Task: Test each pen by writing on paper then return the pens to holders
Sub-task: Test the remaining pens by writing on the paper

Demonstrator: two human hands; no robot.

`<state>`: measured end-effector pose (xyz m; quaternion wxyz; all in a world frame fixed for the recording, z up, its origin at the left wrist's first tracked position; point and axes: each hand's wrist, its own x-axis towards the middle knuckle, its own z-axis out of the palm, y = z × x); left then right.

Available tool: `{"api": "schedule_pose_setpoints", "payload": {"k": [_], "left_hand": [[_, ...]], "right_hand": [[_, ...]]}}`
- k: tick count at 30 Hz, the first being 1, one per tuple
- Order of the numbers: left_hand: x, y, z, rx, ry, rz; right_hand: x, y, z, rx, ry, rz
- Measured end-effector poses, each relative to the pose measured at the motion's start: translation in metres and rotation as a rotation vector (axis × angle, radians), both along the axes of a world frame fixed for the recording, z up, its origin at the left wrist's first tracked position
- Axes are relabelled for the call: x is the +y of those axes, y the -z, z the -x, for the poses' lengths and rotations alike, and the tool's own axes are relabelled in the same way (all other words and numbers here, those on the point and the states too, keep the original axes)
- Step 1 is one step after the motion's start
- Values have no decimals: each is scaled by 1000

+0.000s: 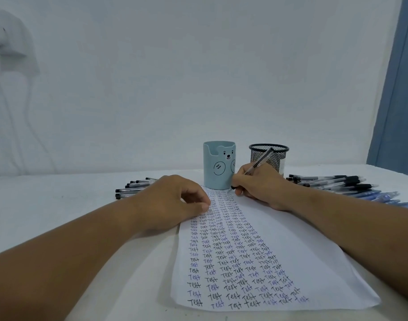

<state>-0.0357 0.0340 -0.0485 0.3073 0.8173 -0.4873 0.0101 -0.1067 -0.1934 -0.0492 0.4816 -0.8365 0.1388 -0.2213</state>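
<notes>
A white sheet of paper (302, 262) lies on the table, covered with columns of the word "Test" in black and blue ink. My right hand (258, 184) grips a clear pen (259, 162) with its tip on the far end of the sheet. Resting on the sheet's left edge, my left hand (173, 200) has its fingers curled and holds nothing. Behind the sheet stand a light blue bear-faced holder (218, 165) and a black mesh holder (271, 156). Loose pens lie in a left pile (133, 187) and a right pile (332, 183).
The white table (59, 205) meets a pale wall behind the holders. A blue door frame (397, 100) stands at the far right. A white box with cables (3, 38) hangs on the wall at the upper left.
</notes>
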Motion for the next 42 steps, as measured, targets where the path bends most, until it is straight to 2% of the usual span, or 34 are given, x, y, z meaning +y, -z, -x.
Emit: {"api": "schedule_pose_setpoints", "payload": {"k": [21, 42], "left_hand": [[-1, -1, 1, 14, -10, -12], [0, 0, 1, 19, -16, -9]], "right_hand": [[-2, 2, -3, 1, 15, 21], [0, 0, -3, 5, 53, 158]]}}
